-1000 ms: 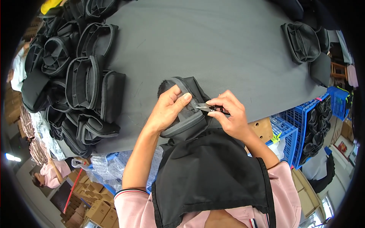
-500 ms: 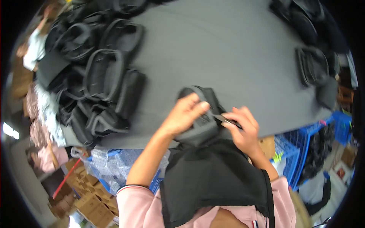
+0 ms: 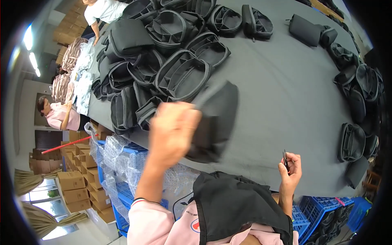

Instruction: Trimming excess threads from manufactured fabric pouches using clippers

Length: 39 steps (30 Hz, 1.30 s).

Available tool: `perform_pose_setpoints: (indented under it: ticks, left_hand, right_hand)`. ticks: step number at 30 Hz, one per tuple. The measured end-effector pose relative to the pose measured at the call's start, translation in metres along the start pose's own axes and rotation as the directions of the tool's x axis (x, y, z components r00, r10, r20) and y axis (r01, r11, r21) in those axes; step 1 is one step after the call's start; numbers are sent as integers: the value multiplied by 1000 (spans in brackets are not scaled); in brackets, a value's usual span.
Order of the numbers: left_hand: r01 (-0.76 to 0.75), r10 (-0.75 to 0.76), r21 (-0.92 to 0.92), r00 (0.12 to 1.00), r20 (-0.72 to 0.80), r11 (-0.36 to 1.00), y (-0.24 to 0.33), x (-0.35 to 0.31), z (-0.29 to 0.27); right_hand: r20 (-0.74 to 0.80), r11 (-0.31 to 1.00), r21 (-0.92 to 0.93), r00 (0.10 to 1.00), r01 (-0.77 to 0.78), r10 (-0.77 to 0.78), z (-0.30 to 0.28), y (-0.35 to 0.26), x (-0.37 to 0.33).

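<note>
From my seat I see my left hand (image 3: 173,132) raised above the grey table (image 3: 286,90), fingers curled around one edge of a black fabric pouch (image 3: 214,122); both are smeared by motion blur, so the grip reads as closed on the cloth but I cannot make out the fingertips. The pouch looks like soft woven material, roughly rectangular, hanging tilted over the table's near edge, just beside the pile of open black bags (image 3: 163,61) with their stiff oval rims and inner dividers. My right hand (image 3: 290,167) sits low at the table's near edge, well apart from the pouch, thumb and fingers pinched on a small dark slender tool (image 3: 285,157); its exact kind is too small to tell. The tabletop is smooth and matte. More black pouches (image 3: 359,102) line the right rim.
</note>
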State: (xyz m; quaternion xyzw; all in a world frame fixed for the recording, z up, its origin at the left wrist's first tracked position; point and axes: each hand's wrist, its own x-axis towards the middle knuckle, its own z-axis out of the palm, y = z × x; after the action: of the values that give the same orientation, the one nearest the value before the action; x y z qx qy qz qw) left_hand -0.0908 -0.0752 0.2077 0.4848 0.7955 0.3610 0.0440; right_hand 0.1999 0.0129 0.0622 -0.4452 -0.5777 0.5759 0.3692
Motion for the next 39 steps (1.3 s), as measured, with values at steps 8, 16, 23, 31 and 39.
perform_pose_setpoints:
  ticks: [8,16,23,31,39]
  left_hand:
    - [-15,207,767,966,-155,642,-104,7,-94]
    - [278,-31,243,715,-699,929,-203,-18,-75]
    - [372,306,557,551,-776,743,-183,-11,-64]
    - [34,420,655,741,-524,755,-129,0,-12]
    - [86,550,823,704,-449,561,-95,-19,-19]
  right_hand:
    - [96,999,-32,995,-10,13,11,19,2]
    - [23,983,4,983,-182,181,-9,33,1]
    - [74,975,-65,973,-213,218,2,40,1]
    - [-68,942,39,939,-334,336,-14,24,17]
    - [-506,660,-751,664,-26,-550,-221,1,73]
